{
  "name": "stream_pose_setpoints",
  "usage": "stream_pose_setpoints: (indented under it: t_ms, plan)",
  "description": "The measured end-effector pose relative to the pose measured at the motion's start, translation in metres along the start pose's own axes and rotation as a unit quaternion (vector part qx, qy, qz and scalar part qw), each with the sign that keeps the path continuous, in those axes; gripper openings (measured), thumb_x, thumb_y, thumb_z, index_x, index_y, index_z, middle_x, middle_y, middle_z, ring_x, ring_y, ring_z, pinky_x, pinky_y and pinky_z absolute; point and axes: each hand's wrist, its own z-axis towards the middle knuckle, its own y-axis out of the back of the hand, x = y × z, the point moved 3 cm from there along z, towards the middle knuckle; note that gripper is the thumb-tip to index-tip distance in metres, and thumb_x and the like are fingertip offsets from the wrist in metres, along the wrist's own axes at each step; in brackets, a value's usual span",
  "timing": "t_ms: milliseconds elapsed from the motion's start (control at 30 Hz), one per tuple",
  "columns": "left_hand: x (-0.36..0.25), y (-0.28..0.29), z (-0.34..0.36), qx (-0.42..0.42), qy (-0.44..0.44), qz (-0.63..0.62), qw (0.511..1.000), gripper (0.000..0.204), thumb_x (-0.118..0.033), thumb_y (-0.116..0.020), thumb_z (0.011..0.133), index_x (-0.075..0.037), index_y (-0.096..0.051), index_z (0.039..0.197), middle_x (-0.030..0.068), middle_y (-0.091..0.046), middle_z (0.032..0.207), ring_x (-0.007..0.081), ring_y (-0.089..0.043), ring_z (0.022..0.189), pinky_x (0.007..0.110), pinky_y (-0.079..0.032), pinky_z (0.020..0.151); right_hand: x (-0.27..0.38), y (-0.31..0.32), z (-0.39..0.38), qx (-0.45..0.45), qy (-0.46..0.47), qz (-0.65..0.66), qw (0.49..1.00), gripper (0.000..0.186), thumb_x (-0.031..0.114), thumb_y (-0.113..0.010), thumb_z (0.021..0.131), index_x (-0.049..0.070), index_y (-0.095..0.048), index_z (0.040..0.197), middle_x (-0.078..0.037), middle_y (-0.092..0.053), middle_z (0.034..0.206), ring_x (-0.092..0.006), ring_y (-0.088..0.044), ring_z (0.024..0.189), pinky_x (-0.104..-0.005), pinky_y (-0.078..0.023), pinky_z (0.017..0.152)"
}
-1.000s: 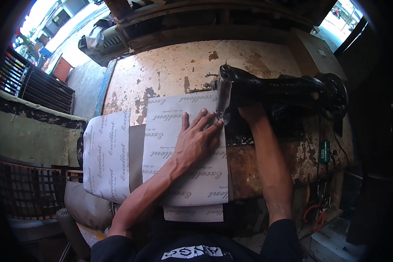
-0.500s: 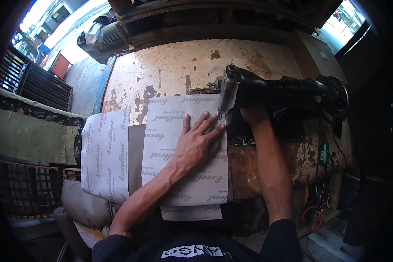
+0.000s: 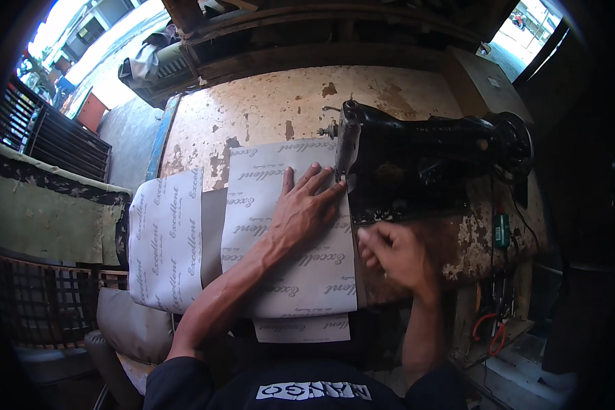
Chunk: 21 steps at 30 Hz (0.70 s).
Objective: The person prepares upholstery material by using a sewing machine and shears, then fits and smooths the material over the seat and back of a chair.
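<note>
A white sheet point(image 3: 253, 225) with grey printed script lies across the front of the table, its far right part under the needle end of a black sewing machine point(image 3: 417, 140). My left hand point(image 3: 304, 205) rests flat on this sheet, fingers spread, fingertips close to the presser foot point(image 3: 340, 176). My right hand point(image 3: 393, 249) hovers by the sheet's right edge, in front of the machine. Its fingers are curled and partly smeared by motion; whether they hold anything cannot be told. Left of the sheet, past a grey strip point(image 3: 214, 225), hangs another printed white section point(image 3: 164, 239).
The worn table top point(image 3: 260, 109) has peeling patches. Handwheel point(image 3: 516, 147) and a green bottle-like item point(image 3: 502, 231) are at the right. Orange-handled tools point(image 3: 488, 331) hang below the right edge. A padded grey cushion point(image 3: 130, 324) sits lower left.
My right hand has come back from behind the machine's needle end toward me, to beside the sheet's right edge. My left hand stays flat on the sheet.
</note>
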Motion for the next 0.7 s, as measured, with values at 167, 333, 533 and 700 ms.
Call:
stream_pose_setpoints:
  t_ms: [167, 333, 533, 700]
  plan:
    - [-0.011, 0.006, -0.008, 0.006, -0.049, -0.01, 0.999, 0.048, -0.02, -0.067, 0.092, -0.017, -0.065, 0.14, 0.0176, -0.051, 0.154, 0.0376, -0.04, 0.149, 0.061, -0.021, 0.124, -0.059, -0.052, -0.112, 0.004, -0.038, -0.049, 0.998, 0.032, 0.033, -0.076, 0.095, 0.001, -0.078, 0.097, -0.014, -0.077, 0.092, -0.0175, -0.073, 0.083, -0.0339, -0.057, 0.079]
    - [-0.013, 0.022, -0.009, 0.028, -0.084, -0.006, 0.996, 0.044, -0.019, -0.066, 0.092, -0.015, -0.068, 0.136, 0.0195, -0.054, 0.15, 0.0381, -0.042, 0.147, 0.058, -0.023, 0.125, -0.121, -0.105, -0.115, -0.235, 0.112, -0.022, 0.965, 0.051, 0.029, -0.084, 0.088, -0.003, -0.064, 0.121, -0.014, -0.075, 0.096, -0.0284, -0.072, 0.09, -0.0393, -0.054, 0.086]
    - [-0.022, 0.032, -0.015, 0.043, -0.117, -0.006, 0.992, 0.043, -0.018, -0.064, 0.093, -0.014, -0.068, 0.135, 0.0177, -0.056, 0.148, 0.0371, -0.044, 0.146, 0.059, -0.024, 0.124, -0.115, -0.106, -0.145, -0.107, 0.015, 0.184, 0.977, 0.016, 0.01, -0.078, 0.093, 0.002, -0.067, 0.101, -0.001, -0.069, 0.086, -0.0052, -0.06, 0.08, -0.0231, -0.049, 0.074]
    - [-0.018, 0.029, -0.017, 0.069, -0.13, 0.005, 0.989, 0.045, -0.022, -0.063, 0.093, -0.016, -0.066, 0.137, 0.0127, -0.056, 0.15, 0.0354, -0.044, 0.146, 0.059, -0.023, 0.124, -0.095, -0.092, -0.183, -0.043, 0.018, 0.215, 0.975, 0.014, 0.005, -0.077, 0.092, 0.004, -0.064, 0.097, 0.0, -0.066, 0.086, -0.0047, -0.059, 0.08, -0.0231, -0.048, 0.074]
